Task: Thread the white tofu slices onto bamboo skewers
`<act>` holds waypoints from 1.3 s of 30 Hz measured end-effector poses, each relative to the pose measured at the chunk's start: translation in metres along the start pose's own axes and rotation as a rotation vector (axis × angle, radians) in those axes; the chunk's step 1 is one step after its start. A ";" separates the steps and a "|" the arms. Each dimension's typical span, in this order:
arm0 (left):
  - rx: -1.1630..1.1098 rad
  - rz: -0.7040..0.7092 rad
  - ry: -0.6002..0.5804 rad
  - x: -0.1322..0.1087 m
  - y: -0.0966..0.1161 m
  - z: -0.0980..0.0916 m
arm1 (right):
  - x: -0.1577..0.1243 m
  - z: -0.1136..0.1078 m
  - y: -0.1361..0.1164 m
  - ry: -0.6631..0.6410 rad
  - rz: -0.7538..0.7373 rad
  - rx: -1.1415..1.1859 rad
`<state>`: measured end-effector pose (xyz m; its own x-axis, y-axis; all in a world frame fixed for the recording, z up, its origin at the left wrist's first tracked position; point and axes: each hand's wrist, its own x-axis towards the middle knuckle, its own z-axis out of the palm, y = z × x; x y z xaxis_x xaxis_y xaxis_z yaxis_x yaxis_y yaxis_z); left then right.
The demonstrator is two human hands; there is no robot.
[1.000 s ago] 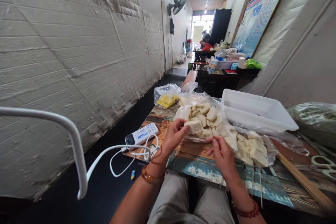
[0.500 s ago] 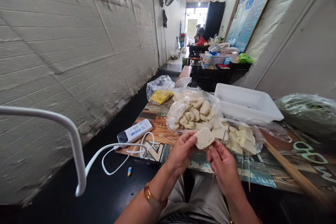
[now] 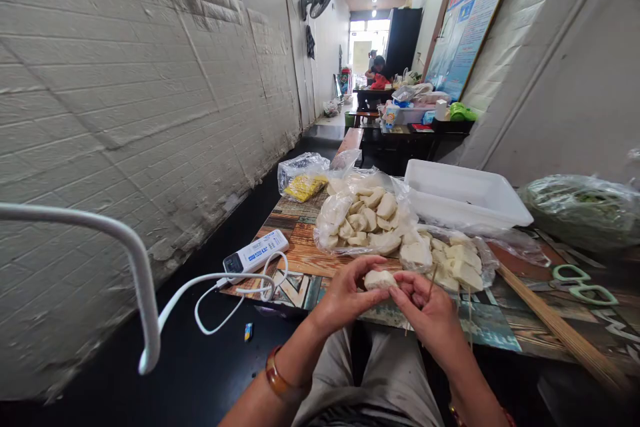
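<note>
Low over the table's front edge, my left hand (image 3: 349,288) pinches a pale, spongy-looking slice (image 3: 380,279) between thumb and fingers. The slice is tilted edge-on towards me. My right hand (image 3: 420,303) is closed around a thin wooden skewer (image 3: 433,273), and its thumb and fingertips meet the slice's right end. Whether the skewer's tip touches the slice is hidden. Beyond my hands, a clear plastic bag (image 3: 325,220) lies open with a heap of similar slices (image 3: 369,219). To its right, more pale pieces (image 3: 464,263) lie on plastic, with skewers sticking out towards me.
A white tray (image 3: 460,203) stands behind the pieces. Green-handled scissors (image 3: 585,283), a wooden stick (image 3: 545,310) and a bag of greens (image 3: 583,210) lie right. On the left are a white power bank (image 3: 256,251) with cable and a yellow packet (image 3: 305,187). Someone sits far back.
The slice has turned from facing me flat to edge-on and has come lower. My left fingers have shifted around it, and my right fingers have closed in on its right end.
</note>
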<state>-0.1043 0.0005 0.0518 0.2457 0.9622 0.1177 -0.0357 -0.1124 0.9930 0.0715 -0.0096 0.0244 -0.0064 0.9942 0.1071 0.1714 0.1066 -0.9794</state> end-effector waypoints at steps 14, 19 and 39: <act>-0.505 -0.179 0.192 0.002 -0.019 -0.006 | -0.037 -0.012 -0.040 -0.028 0.087 0.480; -0.733 -0.245 0.217 0.002 -0.009 -0.004 | -0.058 -0.005 -0.021 -0.083 0.132 0.399; -0.876 -0.247 0.218 -0.004 0.003 0.005 | -0.062 0.017 0.005 0.062 -0.596 -0.411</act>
<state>-0.1007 -0.0046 0.0547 0.1602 0.9690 -0.1879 -0.7457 0.2436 0.6202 0.0564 -0.0705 0.0096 -0.1603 0.7649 0.6238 0.5123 0.6047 -0.6098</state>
